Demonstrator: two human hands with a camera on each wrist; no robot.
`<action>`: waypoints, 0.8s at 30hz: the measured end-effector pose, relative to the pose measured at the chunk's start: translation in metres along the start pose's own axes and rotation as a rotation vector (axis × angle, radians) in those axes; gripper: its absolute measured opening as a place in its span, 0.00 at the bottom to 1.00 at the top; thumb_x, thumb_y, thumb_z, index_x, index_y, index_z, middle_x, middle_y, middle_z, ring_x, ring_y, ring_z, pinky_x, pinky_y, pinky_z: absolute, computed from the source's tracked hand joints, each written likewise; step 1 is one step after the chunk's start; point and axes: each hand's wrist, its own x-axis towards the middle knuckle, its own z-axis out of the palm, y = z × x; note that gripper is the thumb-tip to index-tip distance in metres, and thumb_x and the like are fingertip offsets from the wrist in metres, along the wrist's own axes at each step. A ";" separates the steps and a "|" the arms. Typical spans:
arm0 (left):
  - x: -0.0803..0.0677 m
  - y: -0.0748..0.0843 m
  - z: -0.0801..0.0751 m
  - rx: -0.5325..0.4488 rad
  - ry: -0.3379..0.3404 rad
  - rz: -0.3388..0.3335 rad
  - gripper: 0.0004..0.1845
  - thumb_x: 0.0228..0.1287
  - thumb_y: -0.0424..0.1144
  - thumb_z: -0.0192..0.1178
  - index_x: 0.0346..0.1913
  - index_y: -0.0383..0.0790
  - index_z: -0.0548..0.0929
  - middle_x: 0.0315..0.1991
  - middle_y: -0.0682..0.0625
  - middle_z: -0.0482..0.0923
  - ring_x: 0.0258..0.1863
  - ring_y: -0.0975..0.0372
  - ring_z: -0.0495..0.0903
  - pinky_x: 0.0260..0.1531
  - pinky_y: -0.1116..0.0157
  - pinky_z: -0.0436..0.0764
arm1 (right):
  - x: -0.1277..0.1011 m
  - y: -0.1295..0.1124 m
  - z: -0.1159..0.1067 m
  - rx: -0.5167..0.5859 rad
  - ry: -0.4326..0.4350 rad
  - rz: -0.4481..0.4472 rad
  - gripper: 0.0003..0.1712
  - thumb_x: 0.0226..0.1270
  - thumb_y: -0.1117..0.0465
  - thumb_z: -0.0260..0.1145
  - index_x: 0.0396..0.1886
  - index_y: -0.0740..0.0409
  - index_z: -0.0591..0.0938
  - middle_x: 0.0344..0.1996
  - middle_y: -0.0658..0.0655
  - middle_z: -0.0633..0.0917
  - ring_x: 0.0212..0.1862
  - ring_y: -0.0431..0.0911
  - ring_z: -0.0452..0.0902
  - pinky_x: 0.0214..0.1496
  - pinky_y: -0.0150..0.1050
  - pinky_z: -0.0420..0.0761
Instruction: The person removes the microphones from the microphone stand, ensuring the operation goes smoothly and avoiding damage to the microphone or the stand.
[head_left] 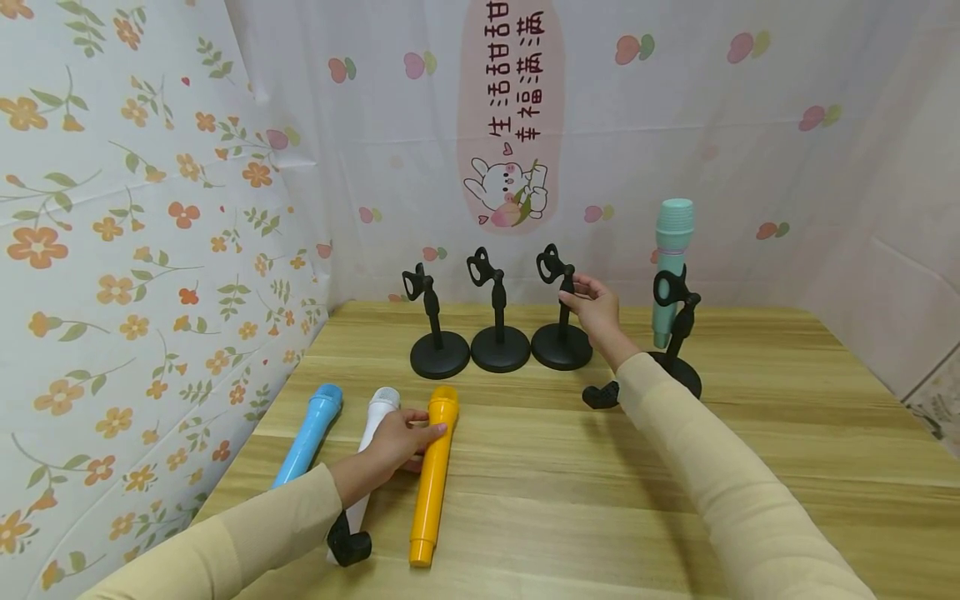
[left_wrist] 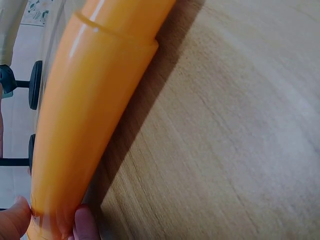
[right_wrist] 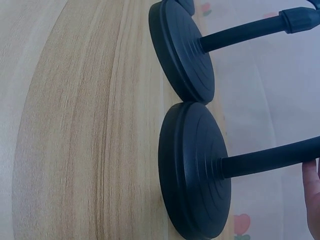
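My left hand [head_left: 393,442] pinches an orange microphone [head_left: 431,492] near its head, thumb on one side and fingers on the other. The microphone [left_wrist: 90,110] stretches across the left wrist view; whether it touches the table throughout, I cannot tell. My right hand [head_left: 596,312] grips the upright pole of a black microphone stand [head_left: 562,347], whose round base [right_wrist: 195,170] sits on the table. An empty clip [head_left: 551,265] tops that stand. Under my left forearm lies a white microphone [head_left: 381,408], and a light-blue microphone [head_left: 309,433] lies left of it.
Two more black stands with empty clips, one in the middle [head_left: 500,347] and one at left [head_left: 439,354], line up beside the gripped one. Farther right, a mint-green microphone [head_left: 675,225] stands upright at another stand [head_left: 681,321], partly behind my right sleeve. Patterned curtains [head_left: 390,150] border the wooden table [head_left: 540,500].
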 end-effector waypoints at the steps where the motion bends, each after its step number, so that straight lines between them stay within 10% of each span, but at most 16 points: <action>1: 0.000 0.000 0.000 -0.001 0.000 0.001 0.32 0.63 0.44 0.66 0.63 0.27 0.70 0.45 0.39 0.78 0.34 0.56 0.82 0.30 0.58 0.85 | 0.000 0.000 0.000 -0.001 0.000 -0.002 0.22 0.63 0.67 0.69 0.57 0.62 0.79 0.43 0.53 0.78 0.44 0.43 0.78 0.55 0.42 0.79; 24: -0.004 0.005 -0.007 -0.010 0.029 -0.001 0.31 0.62 0.43 0.68 0.62 0.29 0.71 0.46 0.39 0.79 0.36 0.55 0.82 0.27 0.59 0.85 | -0.002 0.002 -0.003 0.037 -0.022 -0.021 0.24 0.63 0.68 0.68 0.59 0.62 0.79 0.47 0.55 0.80 0.47 0.44 0.79 0.55 0.42 0.78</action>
